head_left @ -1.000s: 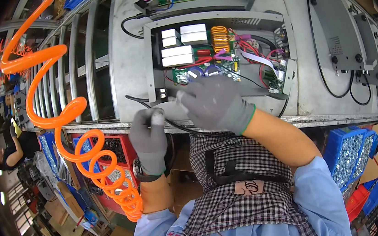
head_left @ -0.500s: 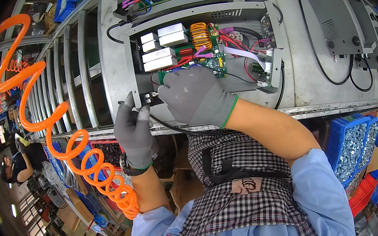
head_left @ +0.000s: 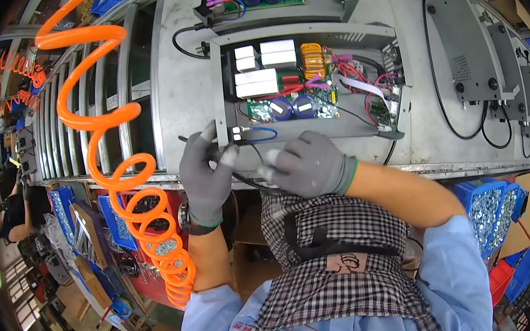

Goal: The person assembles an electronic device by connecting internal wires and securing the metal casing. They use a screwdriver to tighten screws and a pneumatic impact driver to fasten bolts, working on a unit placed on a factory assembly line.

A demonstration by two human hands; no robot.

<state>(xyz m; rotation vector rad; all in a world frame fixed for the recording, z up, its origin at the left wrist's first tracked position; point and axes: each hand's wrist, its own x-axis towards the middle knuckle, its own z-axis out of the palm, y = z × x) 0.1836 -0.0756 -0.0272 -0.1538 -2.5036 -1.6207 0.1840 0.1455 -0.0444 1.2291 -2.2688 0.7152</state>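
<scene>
An open grey metal chassis (head_left: 302, 31) lies on the bench in front of me, with a green circuit board (head_left: 326, 106) inside. White blocks, a copper coil (head_left: 313, 61) and two purple capacitors (head_left: 303, 106) sit on the board. At its front left corner is a small black terminal block (head_left: 236, 133) with a blue wire (head_left: 266, 131) looping from it. My gloved left hand (head_left: 205, 181) curls at that corner, closed around a black cord (head_left: 247, 181). My gloved right hand (head_left: 310, 166) is closed in front of the chassis, its slightly blurred fingertips at a thin black wire (head_left: 256, 151) from the terminal.
Another open chassis (head_left: 282, 18) with a similar board stands behind. Several closed grey units (head_left: 469, 47) with cords stand at the right. An orange coiled hose (head_left: 92, 122) hangs at the left, beside metal rollers (head_left: 121, 84). Blue bins (head_left: 489, 206) of small metal parts flank me.
My right hand has moved back from over the board to the front of the chassis, uncovering the capacitors and blue wire. My left hand stays at the corner. The view has shifted.
</scene>
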